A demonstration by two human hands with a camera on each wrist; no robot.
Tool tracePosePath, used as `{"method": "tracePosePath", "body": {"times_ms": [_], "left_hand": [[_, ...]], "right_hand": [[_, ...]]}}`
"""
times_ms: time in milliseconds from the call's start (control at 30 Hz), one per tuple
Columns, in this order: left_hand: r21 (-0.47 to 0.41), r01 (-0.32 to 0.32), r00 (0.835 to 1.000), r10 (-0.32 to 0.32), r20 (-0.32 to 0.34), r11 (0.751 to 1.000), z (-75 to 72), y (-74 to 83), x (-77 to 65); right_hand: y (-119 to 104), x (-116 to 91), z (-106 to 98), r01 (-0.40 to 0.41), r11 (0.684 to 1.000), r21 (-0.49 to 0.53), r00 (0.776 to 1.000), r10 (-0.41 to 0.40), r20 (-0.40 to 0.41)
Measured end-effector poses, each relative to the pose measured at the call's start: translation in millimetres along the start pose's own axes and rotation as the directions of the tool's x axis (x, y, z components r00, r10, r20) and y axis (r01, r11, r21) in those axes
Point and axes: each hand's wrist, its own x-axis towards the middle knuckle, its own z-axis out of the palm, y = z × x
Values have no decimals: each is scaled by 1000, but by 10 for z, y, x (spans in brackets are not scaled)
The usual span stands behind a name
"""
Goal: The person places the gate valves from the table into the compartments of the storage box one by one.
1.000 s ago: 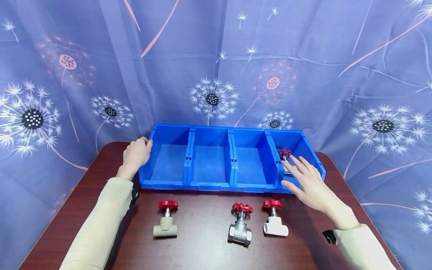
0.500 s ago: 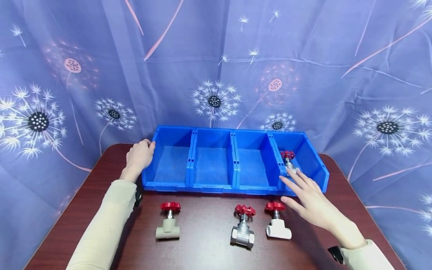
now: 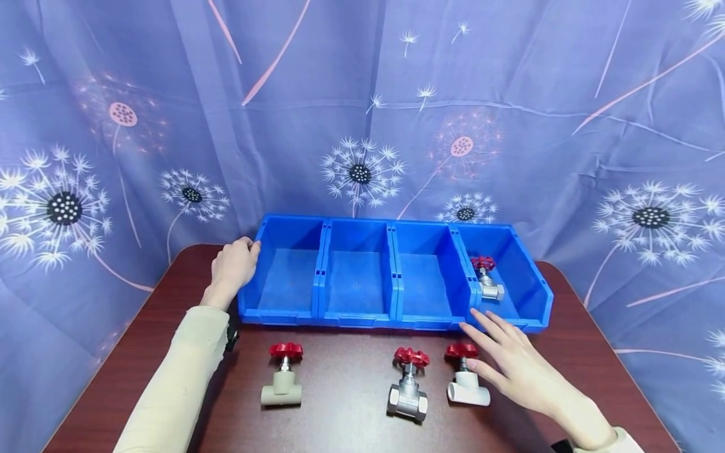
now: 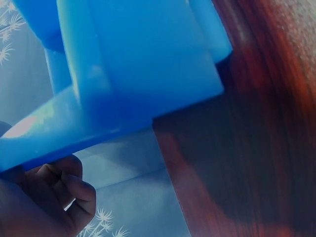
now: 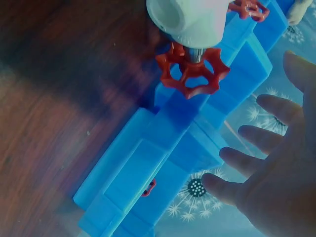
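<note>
A row of joined blue storage bins (image 3: 357,319) stands at the back of the table. My left hand (image 3: 233,267) grips the rim of its leftmost wall; in the left wrist view the fingers (image 4: 81,192) curl beneath that rim. My right hand (image 3: 521,365), fingers spread and holding nothing, hovers before the rightmost bin. Its thumb overlaps the stem of a white gate valve (image 3: 469,394) with a red handwheel, lying on the table. Inside the rightmost bin lies a metal gate valve (image 3: 490,290) with a red handwheel.
Left of the white valve lies a steel gate valve (image 3: 408,401), and farther left a beige gate valve (image 3: 281,394), both with red handwheels. They rest on the dark red-brown table (image 3: 340,371). A blue dandelion-print curtain (image 3: 283,145) hangs right behind the bins.
My right hand has drawn back out of the rightmost bin toward the white valve, uncovering the metal valve inside. The left hand keeps its hold on the bin wall.
</note>
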Motion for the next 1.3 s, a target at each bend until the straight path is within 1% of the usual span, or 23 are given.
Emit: {"method": "tracePosePath", "body": {"times_ms": [167, 467, 633, 767, 900, 1100, 1300], "left_hand": [[-12, -3, 1000, 3, -5, 1000, -5, 6, -5], [-8, 1, 1000, -1, -17, 1000, 11, -8, -6], [-4, 7, 1000, -7, -14, 1000, 22, -7, 4], [-7, 9, 1000, -9, -13, 1000, 21, -8, 4], [-4, 4, 1000, -4, -20, 1000, 15, -12, 0], [-4, -2, 1000, 2, -21, 1000, 17, -22, 5], [-3, 3, 1000, -3, -14, 1000, 16, -20, 2]], "right_hand": [[-68, -48, 11, -8, 1000, 3, 1000, 8, 29], [-151, -107, 51, -16, 1000, 10, 997, 15, 78], [-187, -131, 94, 27, 999, -23, 996, -25, 89], [-206, -154, 124, 50, 998, -47, 996, -47, 76], [-228, -175, 143, 38, 998, -43, 996, -35, 77], [-281, -190, 169, -3, 1000, -9, 992, 4, 127], [-304, -202, 173, 22, 1000, -10, 989, -21, 145]]}}
